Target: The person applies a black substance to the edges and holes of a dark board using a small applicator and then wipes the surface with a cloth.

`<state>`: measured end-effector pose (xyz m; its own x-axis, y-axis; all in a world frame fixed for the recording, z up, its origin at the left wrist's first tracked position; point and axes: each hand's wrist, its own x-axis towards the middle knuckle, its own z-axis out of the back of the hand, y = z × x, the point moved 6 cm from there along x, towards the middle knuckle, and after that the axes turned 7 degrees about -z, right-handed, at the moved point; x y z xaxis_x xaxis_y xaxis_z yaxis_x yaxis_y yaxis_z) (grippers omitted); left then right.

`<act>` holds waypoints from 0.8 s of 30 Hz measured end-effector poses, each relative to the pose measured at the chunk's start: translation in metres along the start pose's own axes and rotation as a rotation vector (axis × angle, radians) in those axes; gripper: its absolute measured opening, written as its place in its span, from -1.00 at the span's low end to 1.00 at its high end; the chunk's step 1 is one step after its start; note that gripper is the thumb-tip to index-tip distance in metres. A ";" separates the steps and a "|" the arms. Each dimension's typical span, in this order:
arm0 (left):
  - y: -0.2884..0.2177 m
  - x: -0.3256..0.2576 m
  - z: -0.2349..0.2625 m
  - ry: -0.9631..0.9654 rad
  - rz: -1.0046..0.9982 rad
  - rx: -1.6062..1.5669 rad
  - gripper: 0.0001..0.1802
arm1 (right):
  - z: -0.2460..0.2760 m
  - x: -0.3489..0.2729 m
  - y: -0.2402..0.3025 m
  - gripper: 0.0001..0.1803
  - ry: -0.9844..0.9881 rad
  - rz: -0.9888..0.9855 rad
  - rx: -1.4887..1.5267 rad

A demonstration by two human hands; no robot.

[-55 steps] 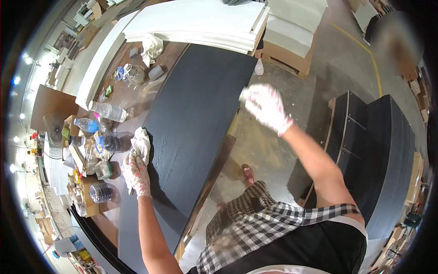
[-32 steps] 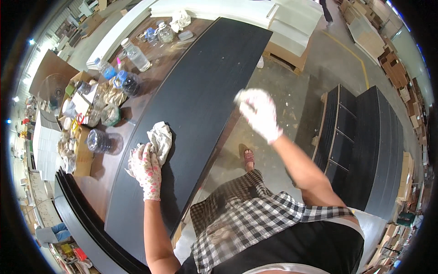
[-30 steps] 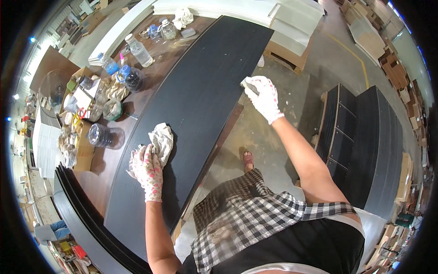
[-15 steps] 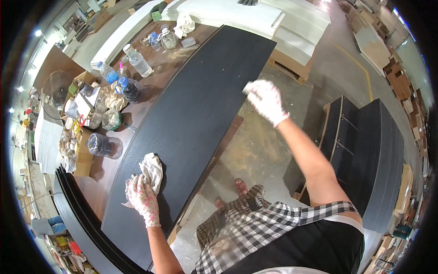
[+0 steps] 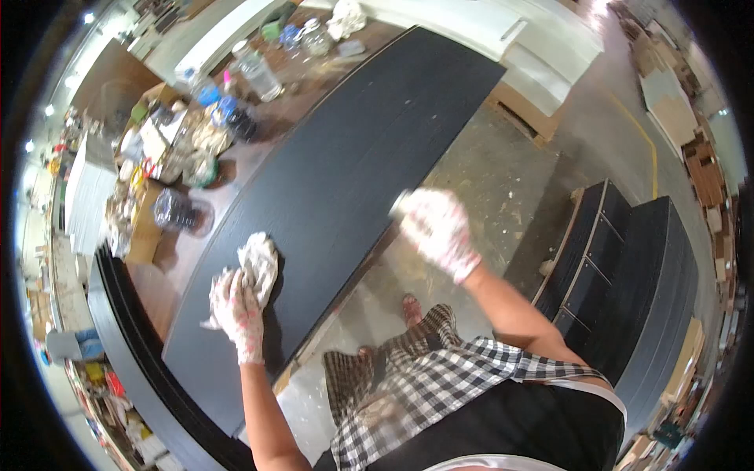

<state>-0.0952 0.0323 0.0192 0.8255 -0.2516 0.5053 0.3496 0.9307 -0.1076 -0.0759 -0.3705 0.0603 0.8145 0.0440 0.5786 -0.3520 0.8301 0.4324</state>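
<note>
I saw two gloved hands working a long black panel (image 5: 353, 165) laid across the cluttered brown desk (image 5: 236, 169).

Along the desk's far side stood a clear plastic bottle (image 5: 256, 72), a dark blue-capped jar (image 5: 236, 118) and a clear jar (image 5: 179, 212); I could not tell what any of them contained. The panel looked matte black with a fine grain, and it ran diagonally from the near left up toward the white boards (image 5: 503, 31). My left hand (image 5: 236, 310) had its grip closed over a crumpled white rag (image 5: 258, 263), pressed flat on the panel's near end. My right hand (image 5: 436, 228) sat at the panel's right edge, blurred, grip curled around a small pale object (image 5: 399, 206) I could not make out.
</note>
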 end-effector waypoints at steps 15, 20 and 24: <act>-0.072 -0.130 0.052 0.328 -0.047 -1.080 -0.83 | -0.079 -0.075 0.115 -0.73 -0.036 0.069 -0.012; -0.055 -0.243 0.036 0.499 0.405 -1.137 -0.74 | -0.137 -0.142 0.270 -0.63 0.264 0.243 0.191; -0.019 -0.316 0.054 0.543 0.583 -1.027 -0.66 | -0.178 -0.182 0.376 -0.61 0.356 0.345 0.305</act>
<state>-0.3863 0.1089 -0.0919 0.9583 -0.1808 -0.2213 -0.1416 0.3722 -0.9173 -0.2744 0.0325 -0.0057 0.7150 0.5116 0.4764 -0.6989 0.5391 0.4700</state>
